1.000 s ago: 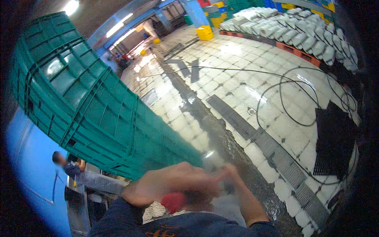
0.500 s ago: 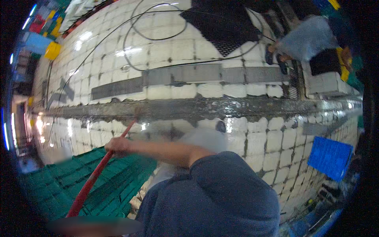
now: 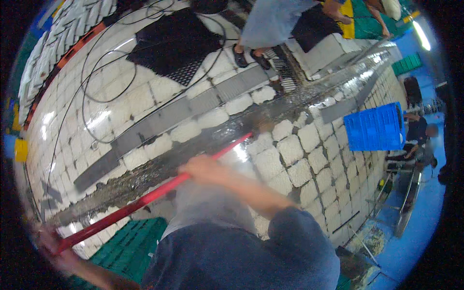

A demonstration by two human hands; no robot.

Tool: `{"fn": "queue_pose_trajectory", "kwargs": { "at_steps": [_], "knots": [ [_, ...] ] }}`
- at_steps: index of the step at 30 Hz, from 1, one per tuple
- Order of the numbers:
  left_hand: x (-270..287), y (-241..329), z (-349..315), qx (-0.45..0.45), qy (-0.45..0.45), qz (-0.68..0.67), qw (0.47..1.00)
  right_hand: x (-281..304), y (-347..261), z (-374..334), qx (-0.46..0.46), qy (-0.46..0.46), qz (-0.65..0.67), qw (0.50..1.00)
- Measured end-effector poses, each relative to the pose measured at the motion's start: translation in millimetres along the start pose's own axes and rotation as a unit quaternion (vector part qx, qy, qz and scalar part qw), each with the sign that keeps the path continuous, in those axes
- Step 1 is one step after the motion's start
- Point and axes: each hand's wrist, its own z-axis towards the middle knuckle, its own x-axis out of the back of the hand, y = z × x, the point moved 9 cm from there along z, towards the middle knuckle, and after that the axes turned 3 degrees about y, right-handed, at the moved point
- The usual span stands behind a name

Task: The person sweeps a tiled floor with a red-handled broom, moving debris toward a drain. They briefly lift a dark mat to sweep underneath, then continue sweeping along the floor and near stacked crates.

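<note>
A long red pole (image 3: 145,199) runs slantwise from the lower left up toward the middle of the wet floor. Partway along it, my right hand (image 3: 203,170) is closed round the shaft. My left hand (image 3: 54,245) wraps the pole's near end at the lower left rim, dark and somewhat blurred. The far tip meets a smeared brownish patch (image 3: 262,124) over a dark, wet floor channel (image 3: 212,137); whether that is a brush head is too blurred to tell. A whitish apron (image 3: 208,208) hangs below my right forearm.
Green slatted crates or pallets (image 3: 123,246) lie at my lower left. Blue crates (image 3: 373,126) stand on the right. A black mat (image 3: 176,46) and a looped dark hose (image 3: 89,79) lie beyond grey grates (image 3: 193,104). Another person in a pale apron (image 3: 275,24) stands at the back.
My view has turned to the right. The pole's far tip has swept right along the channel, with my right hand still on it. My left hand now shows at the lower left.
</note>
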Motion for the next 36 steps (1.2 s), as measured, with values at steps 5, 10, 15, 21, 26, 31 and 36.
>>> {"fn": "queue_pose_trajectory", "kwargs": {
  "at_steps": [5, 10, 15, 21, 26, 31, 36],
  "knots": [
    [-137.7, -184.1, -198.2, 0.218, -0.391, -0.019, 0.894, 80.6, 212.6, -101.1, -0.176, 0.044, -0.324, 0.928],
    [-255.7, -228.8, -384.6, 0.205, -0.691, 0.036, 0.692, 80.7, 377.8, -204.2, -0.335, 0.241, -0.202, 0.888],
    [-280.1, -194.3, -399.4, 0.162, -0.721, 0.071, 0.670, 16.4, 405.7, -185.1, -0.276, 0.046, -0.171, 0.945],
    [-244.3, -119.5, -341.4, 0.086, -0.730, 0.132, 0.665, -47.2, 307.4, -109.3, -0.166, -0.057, -0.087, 0.981],
    [-198.4, -60.2, -308.2, 0.008, -0.756, 0.189, 0.627, -99.3, 217.1, -77.2, -0.106, -0.088, -0.042, 0.990],
    [-161.1, 9.8, -244.1, -0.031, -0.702, 0.186, 0.687, -143.3, 102.2, -38.9, -0.029, -0.104, 0.018, 0.994],
    [-112.6, 64.3, -177.8, -0.077, -0.666, 0.186, 0.718, -207.8, -30.5, 32.5, 0.035, -0.177, 0.098, 0.979]
  ]
}}
